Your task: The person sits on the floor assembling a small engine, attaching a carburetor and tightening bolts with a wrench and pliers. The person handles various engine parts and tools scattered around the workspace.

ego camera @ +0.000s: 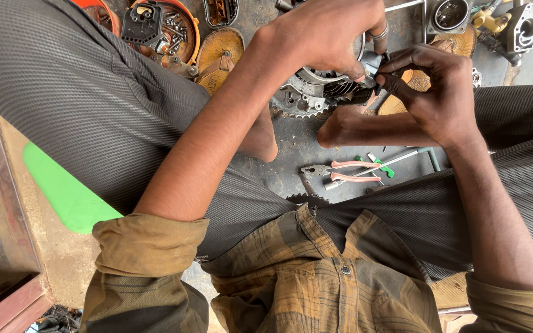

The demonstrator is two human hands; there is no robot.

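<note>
Finned grey metal engine part (pixel 325 89), greasy and toothed at its rim, sits between my knees above pink-handled pliers (pixel 343 171); my left hand (pixel 328 34) clamps it while my right hand (pixel 433 86) pinches its edge.

Concrete floor (pixel 291 148), pliers (pixel 340 172), sprocket (pixel 306 198)

- The engine part (pixel 316 86) is a grey metal casting with cooling fins and a round rim, held off the ground between the knees.
- A toothed sprocket (pixel 294 106) sits at its lower left side.
- A small dark piece (pixel 380 79) is pinched at its right edge.
</note>
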